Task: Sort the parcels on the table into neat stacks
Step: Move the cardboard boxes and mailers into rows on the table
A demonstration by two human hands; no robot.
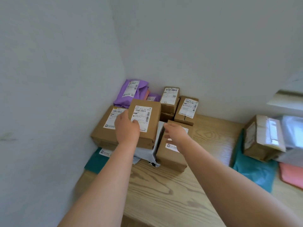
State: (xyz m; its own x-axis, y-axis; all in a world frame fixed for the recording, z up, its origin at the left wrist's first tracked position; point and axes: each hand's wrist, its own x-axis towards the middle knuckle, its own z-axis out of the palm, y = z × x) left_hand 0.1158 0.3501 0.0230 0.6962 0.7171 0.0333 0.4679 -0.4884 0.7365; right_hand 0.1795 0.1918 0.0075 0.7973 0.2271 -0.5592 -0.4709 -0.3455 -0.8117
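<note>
A brown cardboard box (148,118) with a white label sits on a grey mailer bag (146,155) in the table's far left corner. My left hand (126,127) grips this box at its left edge, thumb across the label. My right hand (176,134) hovers with loosely spread fingers just above a second brown box (170,158) to the right, holding nothing. A wide brown box (105,128) lies to the left on a teal mailer (95,161). Behind stand two more boxes (169,99), (186,109) and purple mailers (129,92).
White walls close the corner on the left and behind. On the wooden table (164,194) at the right lie a taped brown box (262,138), a teal mailer (255,172), a pink mailer (291,176) and a grey bag (291,131).
</note>
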